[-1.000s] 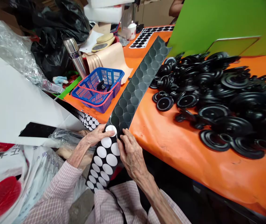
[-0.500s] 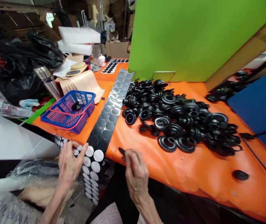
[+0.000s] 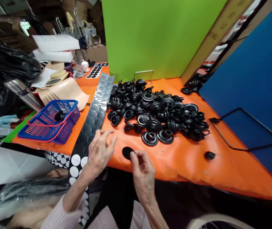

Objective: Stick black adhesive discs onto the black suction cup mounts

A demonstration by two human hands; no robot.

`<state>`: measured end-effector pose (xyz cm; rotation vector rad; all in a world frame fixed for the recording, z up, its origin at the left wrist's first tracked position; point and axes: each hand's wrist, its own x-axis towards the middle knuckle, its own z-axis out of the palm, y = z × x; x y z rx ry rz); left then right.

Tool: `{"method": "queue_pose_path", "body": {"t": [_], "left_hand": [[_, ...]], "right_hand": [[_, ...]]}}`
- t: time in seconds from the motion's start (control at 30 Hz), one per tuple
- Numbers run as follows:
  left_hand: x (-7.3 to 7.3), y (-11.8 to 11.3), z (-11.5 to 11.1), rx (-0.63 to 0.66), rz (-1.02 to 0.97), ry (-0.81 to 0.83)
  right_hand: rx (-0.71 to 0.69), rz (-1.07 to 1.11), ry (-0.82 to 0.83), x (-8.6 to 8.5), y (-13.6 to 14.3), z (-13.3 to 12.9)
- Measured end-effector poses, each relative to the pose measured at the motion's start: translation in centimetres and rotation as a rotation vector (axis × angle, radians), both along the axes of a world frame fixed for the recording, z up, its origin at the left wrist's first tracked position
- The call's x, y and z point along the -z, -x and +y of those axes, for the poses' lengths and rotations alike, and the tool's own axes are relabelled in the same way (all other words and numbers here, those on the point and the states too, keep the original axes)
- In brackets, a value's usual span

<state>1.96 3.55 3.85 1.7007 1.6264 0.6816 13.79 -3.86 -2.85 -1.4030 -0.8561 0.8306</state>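
Between thumb and fingers, my right hand (image 3: 143, 171) pinches a thin black disc (image 3: 127, 153) by its edge, over the front of the orange table (image 3: 183, 165). My left hand (image 3: 101, 149) has its fingers spread, with nothing in them, near the right side of a long strip (image 3: 93, 119) of round stickers. The strip runs up the table, and its near end hangs over the edge, showing white circles. A large heap of black ribbed round parts (image 3: 153, 125) lies beyond my hands. Two of them rest on broad flanges at the heap's front.
At the left is a blue basket (image 3: 52, 121) holding a black part, with a steel flask (image 3: 22, 92) behind it. A green panel (image 3: 155, 38) stands behind the heap, a blue panel (image 3: 250, 89) at the right. A small black piece (image 3: 209, 155) lies at the right front.
My left hand has left the strip's edge and moved right, its fingers now spread. The disc in my right hand has turned to show its round face. The view has shifted right.
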Motion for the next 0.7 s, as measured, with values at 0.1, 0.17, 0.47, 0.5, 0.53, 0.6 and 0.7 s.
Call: {"method": "queue_pose_path", "body": {"t": [0.1,0.17,0.47,0.5,0.53,0.6,0.7], "left_hand": [[0.5,-3.7,3.9,-0.053,-0.026,0.029],[1.6,-5.4,6.0,-0.049,-0.1,0.091],[3.8,-2.1,3.0,-0.027,-0.568,0.376],[3.7,-1.3,2.1,-0.033,-0.649,0.409],[3.7,-0.7,1.2,-0.044,-0.73,0.438],[3.7,0.4,-0.2,-0.077,-0.859,0.476],[4.0,1.3,-1.7,-0.079,-0.94,0.504]], "right_hand": [[-0.021,-0.018,-0.029,-0.6,-2.5,-0.7],[-0.084,-0.071,-0.049,-0.7,-4.0,-1.5],[-0.219,-0.353,-0.089,-0.3,-5.7,-2.1],[-0.234,-0.373,-0.097,-0.6,-5.5,-1.9],[-0.252,-0.366,-0.092,-0.9,-5.2,-1.7],[-0.263,-0.268,-0.059,-1.6,-4.7,-1.5],[-0.255,0.0,0.033,-2.2,-3.7,-1.1]]}}
